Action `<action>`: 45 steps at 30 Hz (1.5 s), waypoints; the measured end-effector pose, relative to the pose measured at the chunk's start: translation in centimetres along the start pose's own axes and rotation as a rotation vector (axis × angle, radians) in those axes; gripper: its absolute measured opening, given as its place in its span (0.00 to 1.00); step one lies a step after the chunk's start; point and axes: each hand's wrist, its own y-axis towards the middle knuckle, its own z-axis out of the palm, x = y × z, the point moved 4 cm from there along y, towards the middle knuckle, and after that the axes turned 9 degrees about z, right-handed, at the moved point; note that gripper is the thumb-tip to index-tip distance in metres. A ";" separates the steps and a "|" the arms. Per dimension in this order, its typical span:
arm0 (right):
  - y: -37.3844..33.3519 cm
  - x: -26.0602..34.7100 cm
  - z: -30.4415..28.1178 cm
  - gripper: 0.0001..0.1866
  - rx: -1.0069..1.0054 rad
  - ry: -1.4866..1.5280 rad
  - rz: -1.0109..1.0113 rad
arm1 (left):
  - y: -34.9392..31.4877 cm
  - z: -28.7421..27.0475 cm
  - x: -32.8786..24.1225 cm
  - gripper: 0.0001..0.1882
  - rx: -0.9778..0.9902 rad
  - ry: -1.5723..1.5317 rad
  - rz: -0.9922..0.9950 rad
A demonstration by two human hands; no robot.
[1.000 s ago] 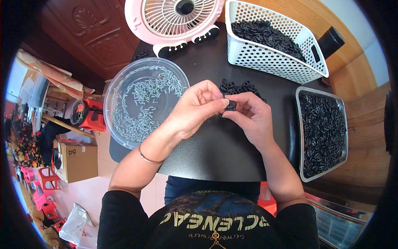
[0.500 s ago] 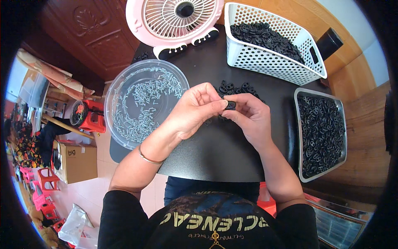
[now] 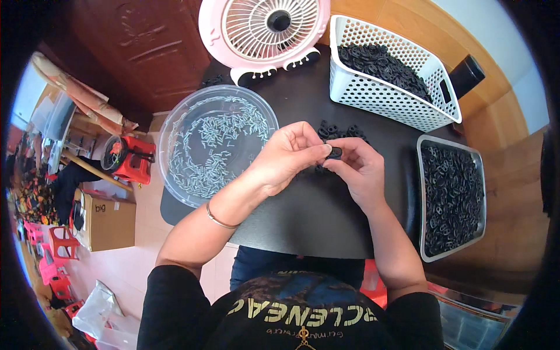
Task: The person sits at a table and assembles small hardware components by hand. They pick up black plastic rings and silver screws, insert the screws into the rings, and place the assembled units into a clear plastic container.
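Observation:
Over the dark table, both my hands meet at a small black plastic part (image 3: 335, 153) with rounded corners. My left hand (image 3: 291, 156) is pinched, thumb tip against the part's left end; whether a metal pin is also between those fingers is hidden. My right hand (image 3: 360, 169) grips the part from the right between thumb and fingers. Just beyond, partly covered by my hands, lies a loose pile of similar black parts (image 3: 344, 132). A clear round plastic tub (image 3: 166, 140), left of my left hand, holds many small silvery metal pins or screws (image 3: 219, 131).
On the far side stand a pink fan (image 3: 219, 35) and a white perforated basket (image 3: 373, 96) of black parts. A shallow tray (image 3: 422, 233) of black parts sits at the right, beside a black cylinder (image 3: 466, 76) farther back. A cardboard box (image 3: 111, 221) and red stools (image 3: 135, 163) are on the floor left.
Both hands, with the black part between them, have shifted slightly right in the picture. The fan, tub and basket have shifted right and down too, as the view moved. The grip looks much the same.

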 end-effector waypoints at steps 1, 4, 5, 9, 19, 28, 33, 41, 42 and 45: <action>0.0 0.0 0.0 0.14 -0.012 -0.038 -0.019 | -0.1 0.0 -0.1 0.06 -0.010 0.023 -0.009; 0.0 0.2 -0.1 0.13 -0.043 -0.136 -0.059 | -0.3 -0.1 -0.1 0.07 -0.034 0.061 -0.012; -0.1 0.5 0.1 0.12 -0.051 -0.159 -0.059 | -0.3 -0.1 0.0 0.07 -0.033 0.052 0.001; -0.3 0.5 0.3 0.12 -0.034 -0.075 0.004 | -0.3 -0.3 0.3 0.06 -0.028 0.113 0.042; 0.1 1.7 -0.2 0.15 -0.203 -0.030 -0.057 | -0.5 -0.6 -1.0 0.11 -0.116 0.267 0.101; 7.1 12.2 -4.4 0.19 -0.568 -0.236 -0.506 | -0.7 0.1 -1.3 0.10 -0.003 0.287 0.186; 8.7 9.5 -5.9 0.26 -0.647 -0.557 -0.446 | -0.2 0.0 -1.5 0.08 0.017 0.365 0.257; 2.2 6.4 -2.1 0.07 -0.343 -0.587 -0.457 | -1.2 -0.9 -6.1 0.07 0.141 0.979 0.487; 1.7 5.9 -2.2 0.06 -0.304 -0.578 -0.437 | -1.8 -1.1 -7.3 0.08 0.186 1.324 0.645; 0.2 4.8 -2.9 0.06 -0.288 -0.611 -0.413 | -3.0 -3.3 -9.5 0.06 0.063 1.573 0.558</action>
